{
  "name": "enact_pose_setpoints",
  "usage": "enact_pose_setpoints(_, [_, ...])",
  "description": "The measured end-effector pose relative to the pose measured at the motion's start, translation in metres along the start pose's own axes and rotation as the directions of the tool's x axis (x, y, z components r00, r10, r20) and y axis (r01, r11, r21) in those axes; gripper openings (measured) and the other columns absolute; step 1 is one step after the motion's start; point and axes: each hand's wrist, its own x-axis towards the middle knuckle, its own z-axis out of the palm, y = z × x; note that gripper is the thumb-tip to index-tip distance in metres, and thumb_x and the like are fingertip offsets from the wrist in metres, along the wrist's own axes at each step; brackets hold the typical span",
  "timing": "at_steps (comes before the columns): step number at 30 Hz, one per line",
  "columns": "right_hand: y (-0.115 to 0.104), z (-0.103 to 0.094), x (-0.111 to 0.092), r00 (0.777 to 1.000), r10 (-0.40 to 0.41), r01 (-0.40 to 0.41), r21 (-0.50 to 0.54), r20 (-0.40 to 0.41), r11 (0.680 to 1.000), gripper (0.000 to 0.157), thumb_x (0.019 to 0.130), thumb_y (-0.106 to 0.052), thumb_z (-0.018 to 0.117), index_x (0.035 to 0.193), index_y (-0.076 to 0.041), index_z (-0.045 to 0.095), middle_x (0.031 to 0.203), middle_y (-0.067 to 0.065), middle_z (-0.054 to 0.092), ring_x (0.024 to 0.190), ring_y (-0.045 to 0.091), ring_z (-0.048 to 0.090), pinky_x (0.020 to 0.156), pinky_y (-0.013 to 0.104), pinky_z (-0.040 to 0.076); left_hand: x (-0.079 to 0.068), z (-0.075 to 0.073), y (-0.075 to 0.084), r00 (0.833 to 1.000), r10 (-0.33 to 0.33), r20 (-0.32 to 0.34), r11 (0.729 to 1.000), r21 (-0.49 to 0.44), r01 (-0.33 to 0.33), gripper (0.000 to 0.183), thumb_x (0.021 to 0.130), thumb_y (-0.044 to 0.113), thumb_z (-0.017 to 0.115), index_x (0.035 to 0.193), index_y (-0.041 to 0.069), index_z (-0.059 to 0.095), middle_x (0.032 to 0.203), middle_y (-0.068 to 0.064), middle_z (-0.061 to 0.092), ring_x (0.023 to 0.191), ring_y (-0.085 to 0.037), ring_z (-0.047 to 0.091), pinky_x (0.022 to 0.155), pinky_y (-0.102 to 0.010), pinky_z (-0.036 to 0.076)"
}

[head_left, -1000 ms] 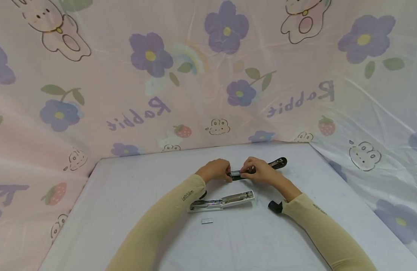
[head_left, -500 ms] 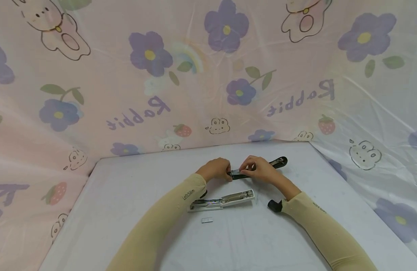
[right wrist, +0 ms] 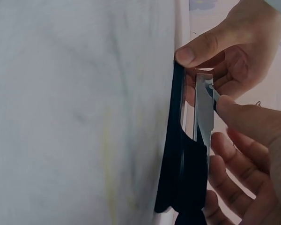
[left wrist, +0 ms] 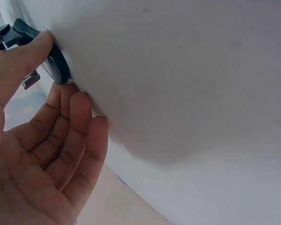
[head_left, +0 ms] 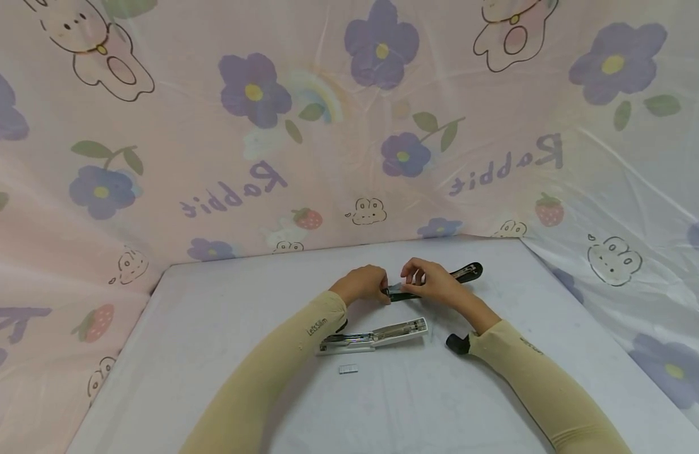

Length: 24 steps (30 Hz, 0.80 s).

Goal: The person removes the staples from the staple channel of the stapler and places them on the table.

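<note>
A black stapler (head_left: 467, 273) lies opened out on the white table. My left hand (head_left: 360, 284) pinches its front end, thumb on the dark base (left wrist: 60, 65) and fingertips at the underside. Over the silver magazine (right wrist: 204, 110) is my right hand (head_left: 431, 280), thumb and fingers curled around a thin silvery staple strip (right wrist: 216, 95) tilted at the magazine's front part. The thumb covers much of that strip. Nearer the body lies a white stapler (head_left: 397, 331), also opened out, its left end partly behind the left wrist.
A small staple strip (head_left: 348, 369) lies on the table (head_left: 383, 410) in front of the white stapler. A black wrist device (head_left: 458, 344) hangs below the right sleeve. Printed curtain (head_left: 326, 157) encloses the table's back and sides.
The right hand's fingers have lifted slightly and spread a little, and the strip at the magazine has tilted up. The left hand keeps its place on the black stapler.
</note>
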Motion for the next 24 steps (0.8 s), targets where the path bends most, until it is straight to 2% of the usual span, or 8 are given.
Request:
enact_pose_setpoints(3, [0.000, 0.000, 0.001, 0.999, -0.029, 0.029, -0.034, 0.014, 0.999, 0.023, 0.097, -0.014, 0.082, 0.118, -0.007, 0.075, 0.096, -0.001, 0.068, 0.080, 0.013, 0.062, 0.070, 0.029, 0.051, 0.000, 0.000, 0.001, 1.000, -0.005, 0.000, 1.000, 0.008, 0.005, 0.031, 0.093, 0.034, 0.088, 0.104, 0.011, 0.070, 0.091, 0.004, 0.061, 0.082, -0.011, 0.054, 0.076, -0.030, 0.046])
enact_pose_setpoints(9, [-0.003, -0.004, -0.003, 0.998, -0.058, 0.059, -0.090, 0.020, 0.994, 0.013, 0.099, -0.017, 0.081, 0.111, -0.013, 0.080, 0.098, -0.003, 0.067, 0.082, 0.012, 0.060, 0.072, 0.030, 0.052, 0.001, 0.001, 0.000, 1.000, 0.001, 0.005, 1.000, -0.006, -0.001, 0.030, 0.094, 0.033, 0.087, 0.102, 0.011, 0.068, 0.090, 0.004, 0.061, 0.081, -0.011, 0.053, 0.074, -0.029, 0.045])
enact_pose_setpoints(20, [-0.006, -0.016, -0.017, 0.997, -0.067, 0.065, -0.065, -0.031, 0.996, 0.014, 0.097, -0.014, 0.082, 0.110, -0.011, 0.078, 0.095, -0.005, 0.068, 0.077, 0.012, 0.059, 0.070, 0.029, 0.052, 0.002, 0.003, -0.003, 1.000, 0.008, 0.001, 1.000, -0.012, -0.008, 0.031, 0.093, 0.035, 0.087, 0.102, 0.012, 0.068, 0.091, 0.004, 0.062, 0.081, -0.011, 0.053, 0.075, -0.029, 0.046])
enact_pose_setpoints(24, [-0.003, -0.015, -0.024, 0.999, -0.053, 0.052, -0.032, -0.010, 0.998, 0.013, 0.098, -0.012, 0.081, 0.111, -0.011, 0.078, 0.096, -0.006, 0.070, 0.080, 0.008, 0.062, 0.073, 0.028, 0.054, 0.001, 0.003, -0.002, 1.000, 0.004, 0.002, 1.000, -0.009, -0.004, 0.031, 0.093, 0.035, 0.087, 0.102, 0.013, 0.068, 0.091, 0.005, 0.061, 0.081, -0.011, 0.053, 0.076, -0.029, 0.046])
